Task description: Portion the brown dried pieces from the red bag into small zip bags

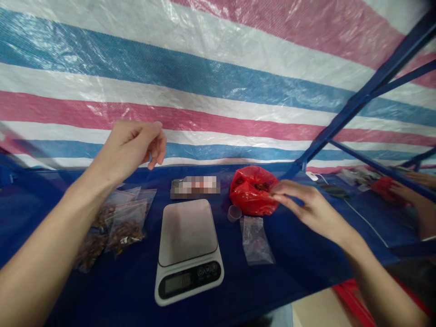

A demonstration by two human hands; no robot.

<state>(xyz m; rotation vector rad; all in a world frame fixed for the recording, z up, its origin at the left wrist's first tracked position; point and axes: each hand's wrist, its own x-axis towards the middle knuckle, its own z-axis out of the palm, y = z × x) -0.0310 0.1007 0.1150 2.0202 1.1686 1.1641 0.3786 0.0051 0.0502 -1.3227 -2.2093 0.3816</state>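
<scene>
My left hand (139,143) is raised in the air at left, wrist bent, fingers loosely curled and slightly apart, with nothing visible in them. Below it lie several clear zip bags (127,225) filled with brown dried pieces. To the right, my right hand (304,204) pinches the near right edge of a red plastic bag (254,202), whose open mouth shows dark reddish-brown contents. A small clear cup (234,213) stands beside the red bag. An unfilled-looking zip bag (257,240) lies flat in front. The white kitchen scale (189,234) sits between my hands, its display too faint to read.
A partly blurred-out flat object (195,187) lies behind the scale on the blue table surface (116,290). Blue metal poles (340,118) stand at right before a striped tarp (218,109). Beyond them, another person's hand (405,193) is near a red bag. A white cord (366,222) crosses the surface.
</scene>
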